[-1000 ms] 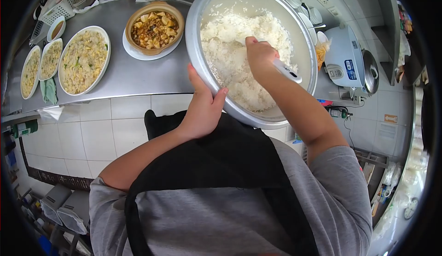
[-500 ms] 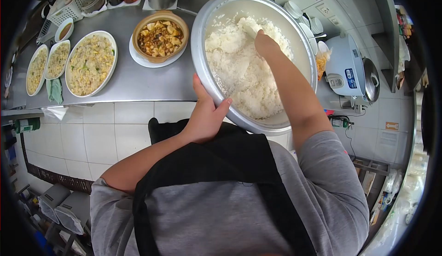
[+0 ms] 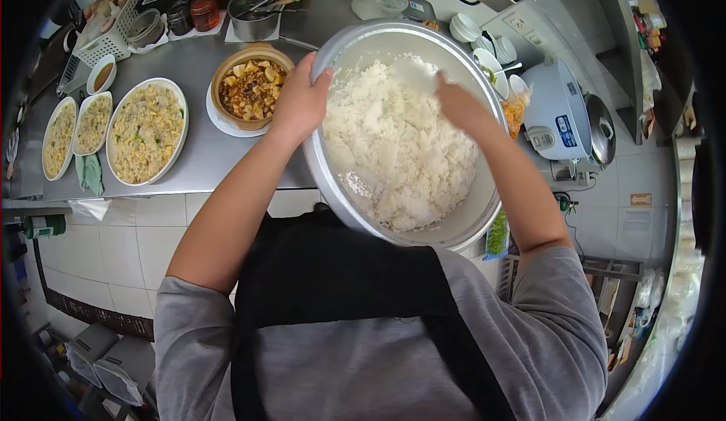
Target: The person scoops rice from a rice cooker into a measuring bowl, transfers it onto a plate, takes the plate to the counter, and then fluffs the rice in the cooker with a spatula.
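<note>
A large metal pot (image 3: 326,170) of white rice (image 3: 397,145) tilts in front of my body at the counter's edge. My left hand (image 3: 302,99) grips the pot's upper left rim, thumb toward the inside. Over the upper right of the rice, my right hand (image 3: 460,105) is closed round the handle of a pale rice paddle (image 3: 414,73), whose blade is blurred against the rice. To the left of the pot, a brown clay bowl of tofu in sauce (image 3: 249,88) sits on a white plate (image 3: 219,118).
Three white dishes of fried rice (image 3: 147,132) line the left of the steel counter (image 3: 204,160). Behind stand a saucepan (image 3: 253,24), jars (image 3: 204,14) and a white basket (image 3: 113,43). A rice cooker (image 3: 556,111) and stacked bowls (image 3: 465,27) are at the right.
My left hand has moved up from the pot's lower left side to its upper left rim. The pot and my view have shifted; the paddle is now flatter near the rice's far side.
</note>
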